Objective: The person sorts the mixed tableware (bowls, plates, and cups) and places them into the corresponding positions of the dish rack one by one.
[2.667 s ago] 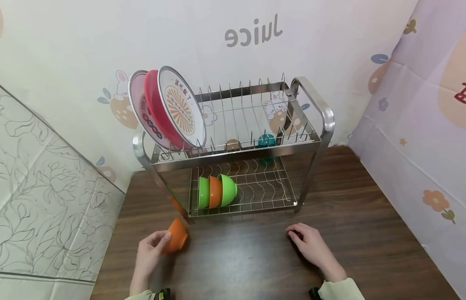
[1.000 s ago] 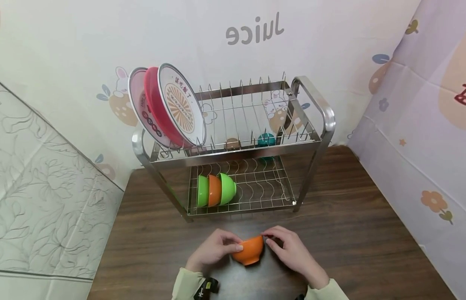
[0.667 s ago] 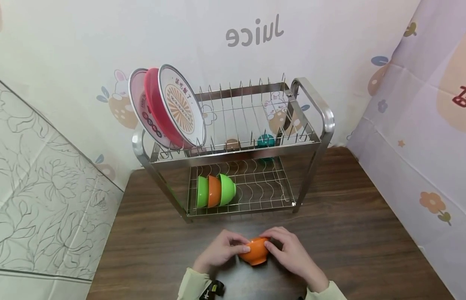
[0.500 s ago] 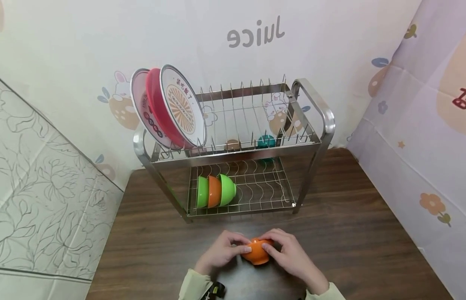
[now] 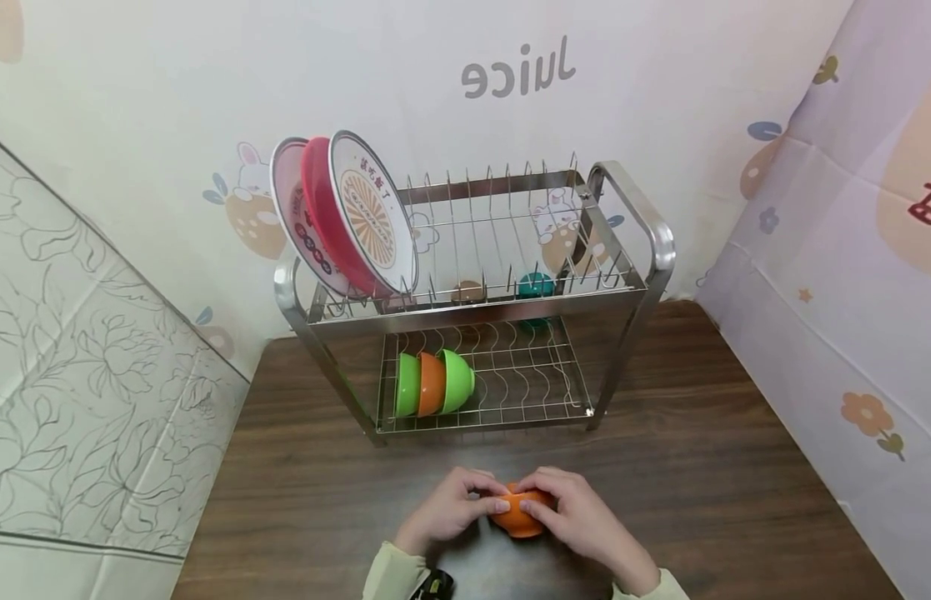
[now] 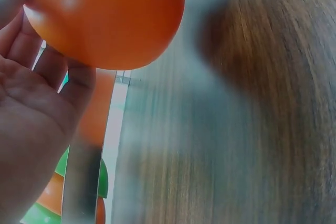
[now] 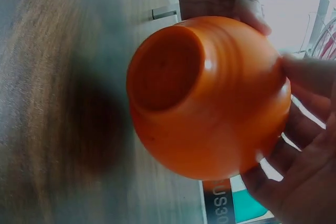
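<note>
An orange bowl (image 5: 519, 525) is held just above the dark wooden table (image 5: 705, 450), in front of the rack. My left hand (image 5: 446, 507) pinches its left side, thumb on the near face. From the right, my right hand (image 5: 583, 515) pinches the bowl too, thumb close to the other thumb. The right wrist view shows the bowl (image 7: 231, 98) tilted, its round foot facing the camera, with fingers at its rim. In the left wrist view the bowl (image 6: 110, 14) hides some fingertips.
A two-tier metal dish rack (image 5: 480, 316) stands behind the hands. Its lower tier holds a green bowl (image 5: 408, 387), an orange bowl (image 5: 432, 385) and another green bowl (image 5: 457, 383). Plates, one white (image 5: 375, 221), lean upper left. A teal object (image 5: 536, 286) shows behind.
My left hand has carried the orange bowl from the table's left to the front middle. My right hand has moved in from the right and taken hold of it.
</note>
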A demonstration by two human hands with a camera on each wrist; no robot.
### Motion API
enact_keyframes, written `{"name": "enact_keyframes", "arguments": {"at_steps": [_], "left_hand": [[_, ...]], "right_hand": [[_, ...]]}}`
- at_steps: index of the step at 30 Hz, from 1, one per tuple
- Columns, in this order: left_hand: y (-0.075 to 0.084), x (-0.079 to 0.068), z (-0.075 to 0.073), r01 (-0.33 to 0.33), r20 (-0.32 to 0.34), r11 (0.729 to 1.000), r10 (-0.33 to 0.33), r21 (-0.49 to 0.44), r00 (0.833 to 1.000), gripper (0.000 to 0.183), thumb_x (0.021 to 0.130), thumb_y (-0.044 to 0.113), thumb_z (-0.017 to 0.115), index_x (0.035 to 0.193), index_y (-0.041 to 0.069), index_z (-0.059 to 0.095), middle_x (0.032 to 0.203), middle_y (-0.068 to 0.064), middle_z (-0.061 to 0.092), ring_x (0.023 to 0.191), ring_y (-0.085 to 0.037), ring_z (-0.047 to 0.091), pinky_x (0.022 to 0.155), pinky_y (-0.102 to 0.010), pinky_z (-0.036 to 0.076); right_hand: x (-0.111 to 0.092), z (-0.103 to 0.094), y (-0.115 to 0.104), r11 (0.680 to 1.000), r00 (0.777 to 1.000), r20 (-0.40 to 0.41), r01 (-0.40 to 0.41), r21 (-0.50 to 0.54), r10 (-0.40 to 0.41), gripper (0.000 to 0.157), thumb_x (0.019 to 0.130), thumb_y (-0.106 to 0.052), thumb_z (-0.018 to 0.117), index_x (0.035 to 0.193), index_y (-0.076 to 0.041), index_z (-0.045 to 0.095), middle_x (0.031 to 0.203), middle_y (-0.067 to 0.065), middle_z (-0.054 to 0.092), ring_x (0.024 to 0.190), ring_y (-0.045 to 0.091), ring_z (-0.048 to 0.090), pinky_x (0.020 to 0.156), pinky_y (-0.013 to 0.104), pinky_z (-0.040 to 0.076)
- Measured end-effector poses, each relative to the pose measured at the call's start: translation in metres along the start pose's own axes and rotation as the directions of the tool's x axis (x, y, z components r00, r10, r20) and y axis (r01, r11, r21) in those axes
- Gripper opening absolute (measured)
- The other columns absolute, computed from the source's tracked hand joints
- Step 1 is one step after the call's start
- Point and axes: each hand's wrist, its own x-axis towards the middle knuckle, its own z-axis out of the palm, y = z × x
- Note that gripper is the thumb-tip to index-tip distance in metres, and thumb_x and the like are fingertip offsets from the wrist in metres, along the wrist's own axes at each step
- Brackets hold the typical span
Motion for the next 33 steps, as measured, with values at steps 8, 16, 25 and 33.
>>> {"name": "enact_keyframes", "arguments": {"at_steps": [8, 16, 25, 33], "left_hand": [[0.007, -0.001, 0.001, 0.013, 0.003, 0.999, -0.013, 0.035, 1.0, 0.008, 0.092, 0.006, 0.07, 0.095, 0.003, 0.075, 0.09, -0.007, 0.072, 0.085, -0.002, 0.061, 0.082, -0.025, 0.05], [-0.017, -0.011, 0.0, 0.174, -0.146, 0.984, -0.178, -0.042, 0.973, 0.011, 0.094, 0.019, 0.07, 0.094, 0.01, 0.075, 0.09, -0.001, 0.073, 0.086, -0.012, 0.066, 0.083, -0.029, 0.05], [-0.03, -0.032, -0.021, 0.267, -0.284, 0.963, -0.267, -0.041, 0.921, 0.018, 0.097, 0.016, 0.066, 0.101, 0.0, 0.071, 0.089, -0.011, 0.073, 0.084, -0.033, 0.068, 0.079, -0.026, 0.049], [-0.035, -0.054, -0.034, 0.336, -0.347, 0.942, -0.32, -0.017, 0.881, 0.018, 0.097, 0.018, 0.065, 0.101, 0.001, 0.07, 0.088, -0.005, 0.073, 0.085, -0.028, 0.069, 0.078, -0.026, 0.049]], "right_hand": [[0.0, -0.002, -0.005, 1.0, 1.0, 0.023, 0.021, -0.018, -0.02, 0.017, 0.086, -0.007, 0.076, 0.095, -0.02, 0.07, 0.093, -0.012, 0.067, 0.082, 0.003, 0.06, 0.071, 0.027, 0.051], [-0.004, -0.004, -0.002, 0.997, 0.999, 0.018, 0.028, -0.071, -0.027, 0.016, 0.084, -0.007, 0.077, 0.092, -0.019, 0.069, 0.092, -0.011, 0.066, 0.084, 0.006, 0.061, 0.073, 0.027, 0.051], [-0.009, -0.009, 0.0, 0.992, 0.997, 0.009, -0.08, -0.101, 0.081, 0.015, 0.086, -0.011, 0.077, 0.095, -0.02, 0.069, 0.096, -0.012, 0.066, 0.089, 0.007, 0.061, 0.077, 0.031, 0.053], [-0.007, -0.013, 0.006, 0.983, 0.996, -0.057, 0.057, -0.177, -0.068, 0.023, 0.079, -0.003, 0.08, 0.09, -0.019, 0.07, 0.09, -0.014, 0.065, 0.083, 0.006, 0.058, 0.076, 0.031, 0.049]]}}
